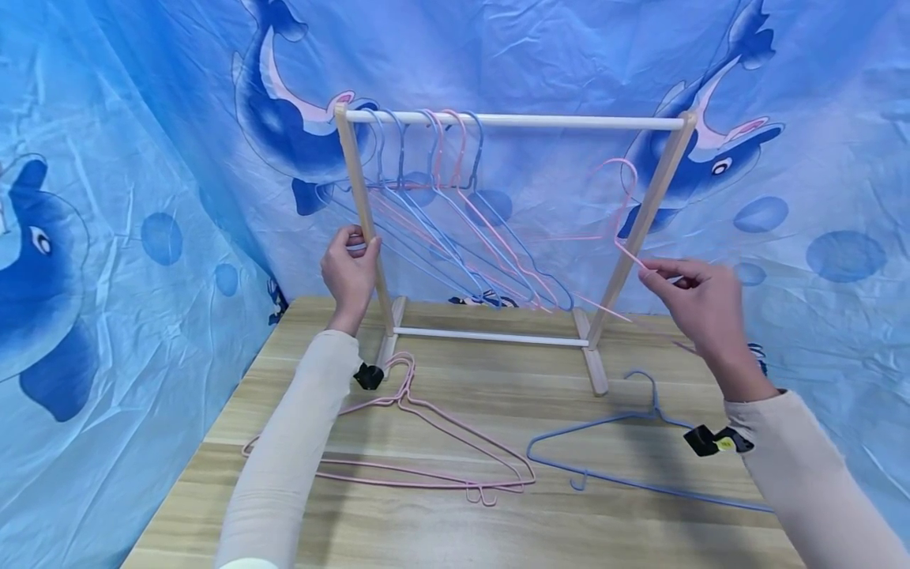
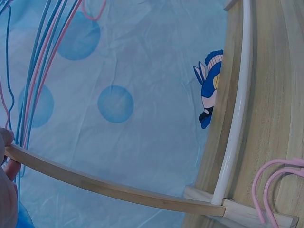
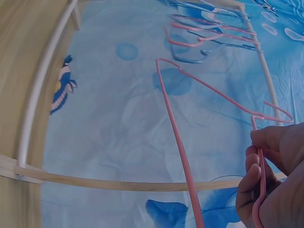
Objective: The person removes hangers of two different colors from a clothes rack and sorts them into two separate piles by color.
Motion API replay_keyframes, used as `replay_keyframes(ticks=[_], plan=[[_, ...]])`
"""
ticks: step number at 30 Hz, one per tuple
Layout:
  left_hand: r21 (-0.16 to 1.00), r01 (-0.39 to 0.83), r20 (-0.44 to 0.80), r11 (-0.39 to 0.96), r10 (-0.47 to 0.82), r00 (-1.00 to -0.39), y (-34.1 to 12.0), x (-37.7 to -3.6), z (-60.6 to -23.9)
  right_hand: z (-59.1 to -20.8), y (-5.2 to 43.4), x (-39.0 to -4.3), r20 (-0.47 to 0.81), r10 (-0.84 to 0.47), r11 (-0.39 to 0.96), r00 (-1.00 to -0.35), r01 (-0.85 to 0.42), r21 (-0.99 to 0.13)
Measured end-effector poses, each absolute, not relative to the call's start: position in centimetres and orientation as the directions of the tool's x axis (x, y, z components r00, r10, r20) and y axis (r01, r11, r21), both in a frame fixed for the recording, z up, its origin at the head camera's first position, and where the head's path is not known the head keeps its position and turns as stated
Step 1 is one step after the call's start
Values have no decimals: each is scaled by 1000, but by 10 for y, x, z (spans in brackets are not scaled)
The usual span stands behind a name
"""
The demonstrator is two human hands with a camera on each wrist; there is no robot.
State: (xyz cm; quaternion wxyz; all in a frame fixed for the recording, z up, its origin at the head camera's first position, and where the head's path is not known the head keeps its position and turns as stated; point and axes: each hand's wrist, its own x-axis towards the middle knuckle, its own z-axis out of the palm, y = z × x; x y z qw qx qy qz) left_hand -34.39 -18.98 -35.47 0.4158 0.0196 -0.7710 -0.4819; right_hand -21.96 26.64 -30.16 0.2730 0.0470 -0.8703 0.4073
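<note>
My left hand grips the left wooden post of a small garment rack; the left wrist view shows its fingers at the post's edge. In my right hand a pink hanger is pinched by one shoulder, its hook up, near the right post and below the white top rail. The right wrist view shows thumb and fingers around this pink hanger. Several blue and pink hangers hang on the left half of the rail, overlapping, so some are partly hidden.
Pink hangers lie stacked on the wooden table at front left, partly behind my left sleeve. One blue hanger lies at front right. A white lower bar joins the rack's feet. Blue dolphin-print cloth surrounds the table.
</note>
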Motion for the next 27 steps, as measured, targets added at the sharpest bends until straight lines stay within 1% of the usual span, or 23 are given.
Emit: replay_keyframes(ticks=[5,20,27], plan=[[752,373,629,544,-424,-651,-190,-344,-355,-316,268,-218,506,134,670,-852,-298,-680],[760,370,620,534,-425,-660,-190,-342,-356,-361,274,-212,428,69,710,-901,-257,-656],[764,365,616,532,-431,-660,-189,-342,-355,-384,272,-209,404,34,684,-914,-273,-677]])
